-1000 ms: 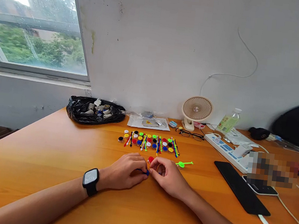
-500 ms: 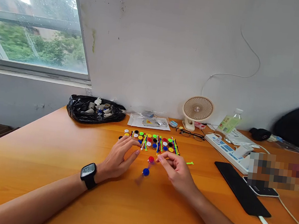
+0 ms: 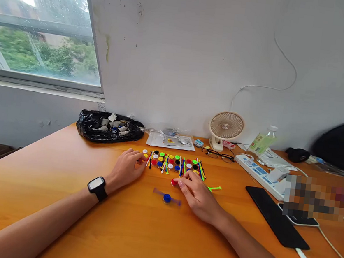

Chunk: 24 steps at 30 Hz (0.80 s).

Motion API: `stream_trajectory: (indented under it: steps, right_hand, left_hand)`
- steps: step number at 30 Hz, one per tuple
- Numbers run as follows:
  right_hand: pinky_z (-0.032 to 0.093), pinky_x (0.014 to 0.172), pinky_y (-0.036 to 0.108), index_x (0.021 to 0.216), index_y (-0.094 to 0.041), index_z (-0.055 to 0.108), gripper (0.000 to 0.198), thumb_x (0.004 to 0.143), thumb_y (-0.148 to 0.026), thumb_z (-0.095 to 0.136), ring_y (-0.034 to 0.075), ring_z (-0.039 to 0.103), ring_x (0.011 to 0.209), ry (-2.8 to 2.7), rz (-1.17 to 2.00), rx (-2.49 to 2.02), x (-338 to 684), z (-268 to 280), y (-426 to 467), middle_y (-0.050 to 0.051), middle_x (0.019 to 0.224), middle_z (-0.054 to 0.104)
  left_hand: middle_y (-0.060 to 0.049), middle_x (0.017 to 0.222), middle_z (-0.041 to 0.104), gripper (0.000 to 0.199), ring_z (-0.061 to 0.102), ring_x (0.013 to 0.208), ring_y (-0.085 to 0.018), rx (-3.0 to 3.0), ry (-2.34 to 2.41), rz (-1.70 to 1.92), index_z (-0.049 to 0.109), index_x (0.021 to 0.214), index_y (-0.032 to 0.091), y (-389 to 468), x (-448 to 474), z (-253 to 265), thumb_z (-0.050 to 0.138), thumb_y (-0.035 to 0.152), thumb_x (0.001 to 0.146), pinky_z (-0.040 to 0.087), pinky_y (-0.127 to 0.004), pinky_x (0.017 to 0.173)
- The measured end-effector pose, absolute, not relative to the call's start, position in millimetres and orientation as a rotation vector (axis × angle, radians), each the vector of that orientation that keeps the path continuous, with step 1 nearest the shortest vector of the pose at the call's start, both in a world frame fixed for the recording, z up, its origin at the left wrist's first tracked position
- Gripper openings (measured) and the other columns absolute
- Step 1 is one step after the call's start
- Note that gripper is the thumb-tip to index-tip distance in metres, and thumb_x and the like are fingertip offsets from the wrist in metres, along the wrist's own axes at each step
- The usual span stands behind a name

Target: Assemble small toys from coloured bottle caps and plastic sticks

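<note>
Selecting parts, apparently, a person puts the right hand (image 3: 200, 196) at a red disc (image 3: 173, 182) and the left hand (image 3: 125, 167) by the disc rows (image 3: 170, 166), fingers curled, grips indiscernible, a blue spinner (image 3: 167, 198) between them, precise pinches likely needed next.

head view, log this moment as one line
left hand: at left end of coloured discs | right hand: at red disc, grip unclear | blue disc: on table, blurred strip across it
</note>
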State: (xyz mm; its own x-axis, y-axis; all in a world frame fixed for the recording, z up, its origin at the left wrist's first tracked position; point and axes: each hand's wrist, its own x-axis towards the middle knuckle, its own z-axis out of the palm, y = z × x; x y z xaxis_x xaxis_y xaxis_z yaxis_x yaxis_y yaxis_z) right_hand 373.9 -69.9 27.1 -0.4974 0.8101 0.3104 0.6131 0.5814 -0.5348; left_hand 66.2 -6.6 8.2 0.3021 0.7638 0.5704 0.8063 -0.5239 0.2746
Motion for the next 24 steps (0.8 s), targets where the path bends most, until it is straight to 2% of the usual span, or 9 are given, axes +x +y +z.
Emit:
stream_trajectory:
  steps: [3, 8, 10, 12, 14, 19, 24]
  right_hand:
    - [0.046, 0.093, 0.037, 0.109, -0.021, 0.074, 0.045, 0.115, -0.044, 0.035, 0.021, 0.056, 0.102, -2.266, 0.494, -1.142, 375.4, 27.1, -68.3, 0.008, 0.109, 0.057]
    - [0.046, 0.096, 0.038, 0.111, -0.021, 0.072, 0.045, 0.116, -0.043, 0.033, 0.022, 0.056, 0.104, -2.227, 0.490, -1.097, 374.1, 26.2, -68.8, 0.009, 0.108, 0.059]
    - [0.046, 0.096, 0.039, 0.111, -0.021, 0.072, 0.045, 0.116, -0.043, 0.033, 0.023, 0.055, 0.104, -2.231, 0.487, -1.093, 373.9, 25.0, -68.9, 0.009, 0.109, 0.059]
    - [0.047, 0.095, 0.039, 0.114, -0.022, 0.073, 0.045, 0.116, -0.044, 0.033, 0.023, 0.055, 0.105, -2.246, 0.492, -1.108, 374.2, 23.0, -68.8, 0.009, 0.110, 0.059]
    - [0.047, 0.096, 0.040, 0.119, -0.024, 0.073, 0.045, 0.116, -0.045, 0.034, 0.023, 0.055, 0.106, -2.264, 0.501, -1.122, 374.7, 20.7, -68.5, 0.009, 0.110, 0.059]
    - [0.046, 0.101, 0.043, 0.131, -0.028, 0.069, 0.041, 0.116, -0.044, 0.035, 0.024, 0.054, 0.108, -2.314, 0.459, -1.113, 374.1, 19.5, -69.1, 0.008, 0.114, 0.059]
    - [0.044, 0.103, 0.045, 0.133, -0.030, 0.066, 0.033, 0.114, -0.040, 0.041, 0.024, 0.052, 0.110, -2.328, 0.394, -1.050, 371.0, 24.7, -73.6, 0.006, 0.118, 0.060]
  left_hand:
    - [-0.006, 0.089, 0.075, 0.007, 0.062, 0.086, -0.026, -2.496, -1.490, -0.943, 0.072, 0.092, 0.023, -8.0, 68.4, 7.5, 0.065, 0.026, 0.092, 0.046, -0.037, 0.074]
    - [-0.007, 0.085, 0.074, 0.012, 0.062, 0.085, -0.026, -2.457, -1.525, -0.825, 0.071, 0.082, 0.023, -8.8, 69.2, 6.8, 0.067, 0.030, 0.091, 0.044, -0.037, 0.073]
    - [-0.007, 0.087, 0.075, 0.013, 0.061, 0.087, -0.026, -2.469, -1.526, -0.802, 0.074, 0.092, 0.023, -8.7, 69.2, 6.9, 0.062, 0.028, 0.094, 0.044, -0.037, 0.074]
    - [-0.008, 0.094, 0.075, 0.022, 0.060, 0.089, -0.026, -2.486, -1.521, -0.781, 0.076, 0.107, 0.023, -8.7, 69.6, 7.4, 0.056, 0.026, 0.098, 0.044, -0.038, 0.077]
    - [-0.009, 0.098, 0.074, 0.028, 0.059, 0.091, -0.026, -2.500, -1.515, -0.738, 0.076, 0.114, 0.023, -8.7, 70.5, 7.9, 0.051, 0.026, 0.101, 0.044, -0.039, 0.079]
    - [-0.011, 0.099, 0.070, 0.028, 0.056, 0.093, -0.027, -2.531, -1.496, -0.726, 0.076, 0.109, 0.021, -7.4, 72.0, 7.1, 0.049, 0.025, 0.103, 0.044, -0.040, 0.083]
    - [-0.010, 0.100, 0.071, 0.022, 0.056, 0.094, -0.027, -2.515, -1.502, -0.751, 0.074, 0.105, 0.021, -5.7, 70.8, 4.4, 0.053, 0.024, 0.101, 0.044, -0.039, 0.083]
